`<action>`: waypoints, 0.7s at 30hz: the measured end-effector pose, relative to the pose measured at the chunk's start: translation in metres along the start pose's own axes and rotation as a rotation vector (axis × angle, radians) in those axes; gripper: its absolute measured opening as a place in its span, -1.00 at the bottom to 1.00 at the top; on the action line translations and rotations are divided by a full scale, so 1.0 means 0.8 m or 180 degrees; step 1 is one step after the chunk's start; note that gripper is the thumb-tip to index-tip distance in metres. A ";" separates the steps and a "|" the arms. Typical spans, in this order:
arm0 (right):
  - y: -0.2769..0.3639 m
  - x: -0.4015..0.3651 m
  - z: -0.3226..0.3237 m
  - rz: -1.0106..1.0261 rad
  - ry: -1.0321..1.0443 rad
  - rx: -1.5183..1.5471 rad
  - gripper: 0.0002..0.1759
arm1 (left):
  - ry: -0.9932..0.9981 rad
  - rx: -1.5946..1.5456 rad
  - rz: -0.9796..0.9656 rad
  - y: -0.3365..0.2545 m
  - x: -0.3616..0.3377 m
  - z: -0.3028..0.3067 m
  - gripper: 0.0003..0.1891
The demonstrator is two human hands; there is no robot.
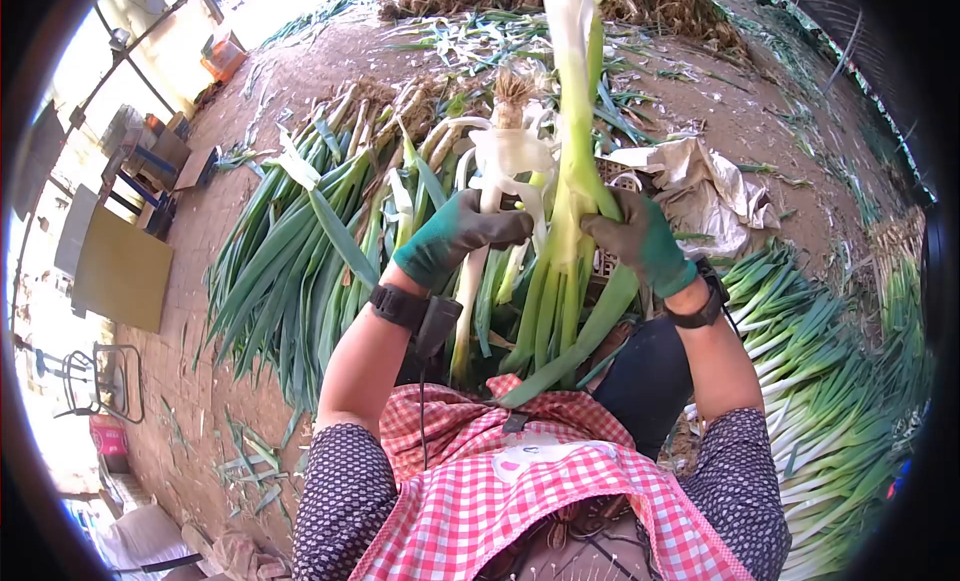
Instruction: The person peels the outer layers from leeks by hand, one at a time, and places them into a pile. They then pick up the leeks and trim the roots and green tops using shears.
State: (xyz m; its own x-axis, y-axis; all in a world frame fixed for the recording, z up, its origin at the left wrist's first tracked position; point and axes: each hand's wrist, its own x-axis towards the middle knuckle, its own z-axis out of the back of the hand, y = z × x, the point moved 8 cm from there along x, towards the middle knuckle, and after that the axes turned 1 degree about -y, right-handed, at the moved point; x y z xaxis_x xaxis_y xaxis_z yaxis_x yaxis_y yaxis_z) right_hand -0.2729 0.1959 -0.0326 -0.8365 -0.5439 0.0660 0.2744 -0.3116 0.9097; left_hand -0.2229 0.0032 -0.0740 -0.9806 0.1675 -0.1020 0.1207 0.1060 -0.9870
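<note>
My left hand (465, 236), in a green and dark-coated glove, is closed around a green onion (491, 171). The onion stands upright with its roots at the top, and loose whitish skin hangs around its upper stalk. My right hand (640, 239), gloved the same way, is closed at the side of a thick pale-green stalk with leaves (575, 131). The top of that stalk runs past the upper edge of the view, and its green leaves hang down toward my lap. Parts of both stalks are hidden behind my fingers.
A heap of untrimmed green onions (290, 231) lies to the left in front of me. Cleaned ones (820, 381) are laid in rows on the right. A crumpled pale sack (715, 196) sits beyond my right hand. Leaf scraps (250, 461) litter the floor.
</note>
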 end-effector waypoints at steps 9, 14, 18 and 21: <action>0.014 0.001 -0.028 0.0322 0.0921 0.1097 -0.77 | 0.0458 0.0678 0.0083 0.008 0.002 -0.037 -0.57; -0.031 0.007 0.046 -0.0123 0.0072 0.0333 -0.60 | -0.0366 0.0021 -0.0205 0.025 -0.012 0.036 -0.65; -0.125 0.014 0.099 -0.1009 0.0371 -0.0898 -0.48 | -0.0064 0.0169 0.0022 0.010 -0.041 0.026 -0.61; -0.039 0.046 0.112 0.0544 -0.0662 -0.0713 -0.49 | 0.0175 0.0407 0.0083 -0.007 -0.048 -0.004 -0.58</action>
State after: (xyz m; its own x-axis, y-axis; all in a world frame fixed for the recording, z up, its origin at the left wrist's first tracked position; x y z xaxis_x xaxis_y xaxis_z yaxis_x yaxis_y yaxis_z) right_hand -0.3546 0.2550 -0.0215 -0.8419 -0.4397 0.3127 0.4968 -0.4056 0.7672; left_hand -0.1859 -0.0009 -0.0641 -0.9670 0.2226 -0.1243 0.1220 -0.0243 -0.9922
